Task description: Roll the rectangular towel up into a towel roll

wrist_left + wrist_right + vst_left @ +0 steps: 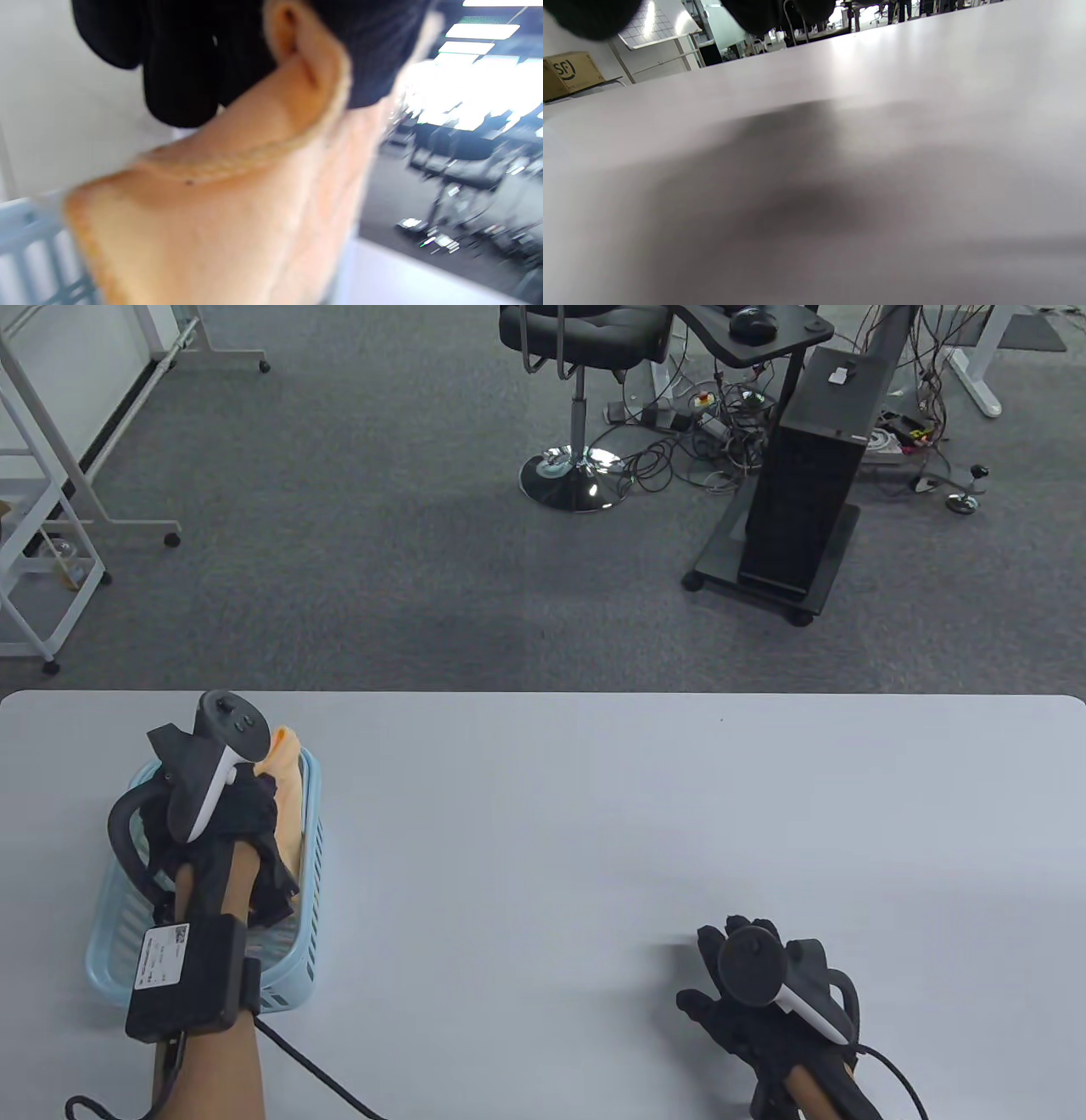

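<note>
Peach towel sat in the light blue basket at the near left of the table, directly under and just right of the left hand. Seen close up in the left wrist view: towel gathered and pinched in the gloved fingers, its stitched hem running across the bunched cloth, with a slatted basket wall low at the left. Well apart from the towel, at the near right of the table: the right hand, fingers spread and fairly straight, holding nothing, hovering over or resting on the bare tabletop; contact not clear.

From the table view only: both hands at once, the basket's outline, the black office chair and black cabinet on the carpet beyond. From the right wrist view only: bare table surface with the hand's shadow, blurred fingertips at the top edge, and a cardboard box far left.
</note>
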`<state>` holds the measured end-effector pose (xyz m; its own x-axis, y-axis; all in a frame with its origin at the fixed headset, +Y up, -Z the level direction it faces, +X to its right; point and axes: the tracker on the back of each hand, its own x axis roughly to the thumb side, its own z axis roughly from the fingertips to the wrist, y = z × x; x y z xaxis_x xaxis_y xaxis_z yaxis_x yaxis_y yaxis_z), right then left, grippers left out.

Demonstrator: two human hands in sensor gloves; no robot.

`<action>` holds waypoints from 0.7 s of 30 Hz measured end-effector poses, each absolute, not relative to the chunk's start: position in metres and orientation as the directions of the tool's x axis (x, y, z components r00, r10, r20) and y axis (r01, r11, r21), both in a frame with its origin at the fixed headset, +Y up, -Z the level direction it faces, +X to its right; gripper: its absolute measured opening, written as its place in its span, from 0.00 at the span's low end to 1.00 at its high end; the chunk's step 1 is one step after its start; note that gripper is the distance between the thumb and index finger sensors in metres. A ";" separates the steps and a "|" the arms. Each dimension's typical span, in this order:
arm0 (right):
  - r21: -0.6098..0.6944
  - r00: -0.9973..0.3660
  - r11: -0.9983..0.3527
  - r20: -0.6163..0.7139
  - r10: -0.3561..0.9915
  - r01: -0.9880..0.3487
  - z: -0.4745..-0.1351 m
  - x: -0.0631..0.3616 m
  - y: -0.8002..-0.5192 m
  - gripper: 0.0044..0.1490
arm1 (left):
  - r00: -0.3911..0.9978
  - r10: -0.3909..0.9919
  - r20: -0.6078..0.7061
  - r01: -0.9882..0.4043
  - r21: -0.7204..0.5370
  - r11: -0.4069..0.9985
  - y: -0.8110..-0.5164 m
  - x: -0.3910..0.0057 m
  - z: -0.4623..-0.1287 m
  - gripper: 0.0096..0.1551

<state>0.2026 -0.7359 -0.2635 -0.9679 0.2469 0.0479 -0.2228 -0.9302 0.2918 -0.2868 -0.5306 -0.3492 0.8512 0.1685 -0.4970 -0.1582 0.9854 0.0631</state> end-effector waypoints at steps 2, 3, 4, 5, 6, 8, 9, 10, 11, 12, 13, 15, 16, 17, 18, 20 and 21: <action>0.283 -0.965 -0.931 0.057 0.256 -0.230 -0.263 0.202 -0.736 0.58 | 0.876 0.246 -0.415 -0.200 0.152 0.968 -0.513 -0.272 -0.336 0.28; 0.279 -0.965 -0.932 0.061 0.256 -0.230 -0.264 0.201 -0.736 0.58 | 0.881 0.306 -0.360 -0.254 0.184 0.950 -0.505 -0.263 -0.329 0.28; 0.280 -0.965 -0.932 0.062 0.256 -0.229 -0.264 0.201 -0.736 0.58 | 0.881 0.347 -0.322 -0.293 0.204 0.934 -0.501 -0.257 -0.325 0.28; 0.284 -0.965 -0.932 0.062 0.253 -0.226 -0.264 0.200 -0.736 0.58 | 0.870 0.430 -0.240 -0.370 0.256 0.893 -0.493 -0.246 -0.319 0.28; 0.287 -0.965 -0.931 0.064 0.254 -0.226 -0.264 0.200 -0.736 0.58 | 0.852 0.499 -0.159 -0.439 0.303 0.846 -0.488 -0.236 -0.314 0.28; 0.288 -0.966 -0.932 0.067 0.248 -0.220 -0.264 0.199 -0.737 0.58 | 0.800 0.600 -0.001 -0.567 0.324 0.757 -0.481 -0.217 -0.310 0.28; 0.289 -0.967 -0.932 0.067 0.248 -0.219 -0.264 0.199 -0.737 0.57 | 0.762 0.644 0.069 -0.630 0.307 0.713 -0.479 -0.207 -0.309 0.29; 0.290 -0.966 -0.931 0.067 0.249 -0.219 -0.264 0.200 -0.737 0.57 | 0.715 0.688 0.125 -0.691 0.277 0.668 -0.477 -0.198 -0.309 0.29; 0.291 -0.966 -0.931 0.067 0.248 -0.219 -0.264 0.200 -0.737 0.57 | 0.642 0.736 0.215 -0.766 0.225 0.602 -0.476 -0.186 -0.310 0.30; 0.289 -0.967 -0.932 0.066 0.247 -0.219 -0.264 0.200 -0.737 0.57 | 0.593 0.760 0.267 -0.805 0.191 0.561 -0.475 -0.178 -0.311 0.30; 0.288 -0.967 -0.932 0.065 0.247 -0.219 -0.264 0.201 -0.737 0.57 | 0.534 0.793 0.292 -0.845 0.144 0.516 -0.476 -0.169 -0.313 0.30; 0.284 -0.966 -0.932 0.059 0.253 -0.227 -0.265 0.203 -0.736 0.57 | 0.470 0.847 0.250 -0.881 0.075 0.467 -0.484 -0.158 -0.318 0.30; 0.282 -0.965 -0.931 0.055 0.255 -0.230 -0.265 0.204 -0.735 0.58 | 0.461 0.858 0.229 -0.886 0.053 0.462 -0.492 -0.153 -0.321 0.30; 0.279 -0.965 -0.931 0.050 0.258 -0.234 -0.266 0.206 -0.734 0.58 | 0.475 0.858 0.194 -0.878 0.031 0.478 -0.505 -0.148 -0.326 0.30; 0.274 -0.964 -0.932 0.045 0.260 -0.239 -0.266 0.208 -0.734 0.58 | 0.507 0.849 0.152 -0.860 0.021 0.510 -0.518 -0.145 -0.329 0.30; 0.271 -0.963 -0.930 0.033 0.267 -0.248 -0.267 0.212 -0.733 0.57 | 0.677 0.736 0.020 -0.736 -0.012 0.677 -0.570 -0.136 -0.340 0.30; 0.271 -0.963 -0.930 0.032 0.267 -0.249 -0.267 0.212 -0.733 0.57 | 0.727 0.686 -0.013 -0.686 -0.045 0.726 -0.586 -0.134 -0.342 0.30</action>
<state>0.2122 -0.7334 -0.2672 -0.9631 0.2672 0.0318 -0.2491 -0.9299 0.2706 -0.1337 -0.5860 -0.3419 0.7275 0.6860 -0.0127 -0.6858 0.7264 -0.0451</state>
